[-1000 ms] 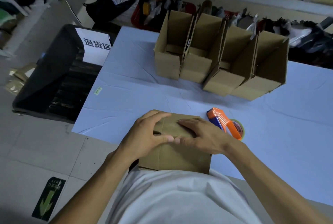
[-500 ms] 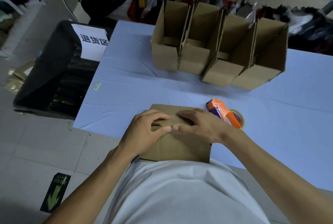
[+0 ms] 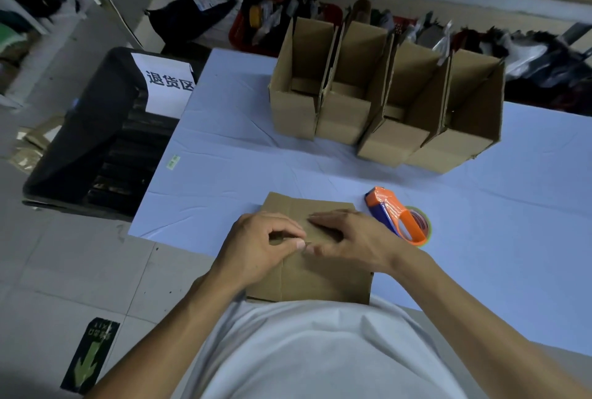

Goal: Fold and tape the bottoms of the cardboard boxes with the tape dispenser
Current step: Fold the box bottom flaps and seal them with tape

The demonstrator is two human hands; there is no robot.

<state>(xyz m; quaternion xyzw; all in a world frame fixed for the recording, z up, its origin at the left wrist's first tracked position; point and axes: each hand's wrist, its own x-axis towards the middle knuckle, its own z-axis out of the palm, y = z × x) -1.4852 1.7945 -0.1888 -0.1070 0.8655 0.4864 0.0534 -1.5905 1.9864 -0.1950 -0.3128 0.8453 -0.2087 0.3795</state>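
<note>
- Two hands rest on top of one box (image 3: 323, 276) at the near edge of the desk (image 3: 224, 142), just in front of the person's white shirt (image 3: 314, 350).
- Left hand (image 3: 256, 246): the grip is narrow, the fingers curled down, and the thumb and forefinger tips press on the folded flaps near the middle seam. Whether it pinches a flap edge or only presses, I cannot tell.
- Right hand (image 3: 350, 240): the grip is more flat, the fingers lie stretched over the flaps and push them down; its thumb tip meets the left thumb tip.
- The box stands with its bottom up, the flaps folded in.
- The dispenser (image 3: 395, 214), orange and blue with a tape roll, lies on the desk just right of the right hand, not touching it.
- Four open boxes (image 3: 384, 103) stand in a row at the far side of the desk, touching one another, well apart from the hands.
- A black bin (image 3: 86, 142) with a white paper sign (image 3: 166, 84) stands on the floor left of the desk.
- A green arrow sticker (image 3: 91, 355) is on the floor tiles at the lower left.
</note>
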